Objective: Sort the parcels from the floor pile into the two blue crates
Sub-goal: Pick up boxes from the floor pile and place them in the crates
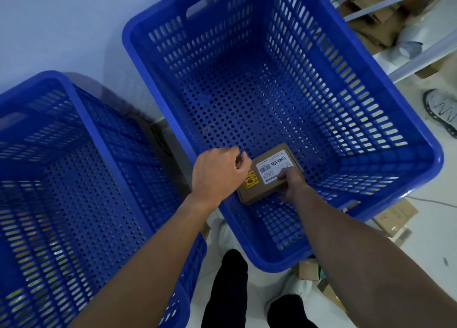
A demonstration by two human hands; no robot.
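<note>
Left blue crate point(81, 100): stands at the left edge of the view, perforated walls and floor, no parcel visible inside.

Left hand point(217, 176): positioned over the near-left rim of the right blue crate point(131, 43). Fingers are curled inward, thumb against the forefinger, just beside the upper-left corner of the parcel point(265, 188). Contact with the parcel is hidden by the hand itself, so it cannot be told whether this hand holds anything.

Parcel: a flat brown cardboard box located inside the right blue crate, near its front wall. Whether it rests on the crate floor or is held just above it cannot be told. Its top face carries a yellow sticker point(251, 179) at the left and a white barcode label point(273, 167) toward the right.

Right hand point(291, 184): reaches down into the crate and grips the parcel's near-right edge — thumb pressed on the label, remaining fingers wrapped under the side.

Below the crates: the person's legs in dark trousers point(232, 290) stand on a white floor.

Right of the crate: more cardboard parcels point(308, 269) lie on the floor against its near corner, and a flat one point(395, 216) lies further right. A grey shoe point(442, 112) shows at the right edge, near the shelf rails point(420, 58) — folded cardboard point(376, 18) is stacked behind them.
</note>
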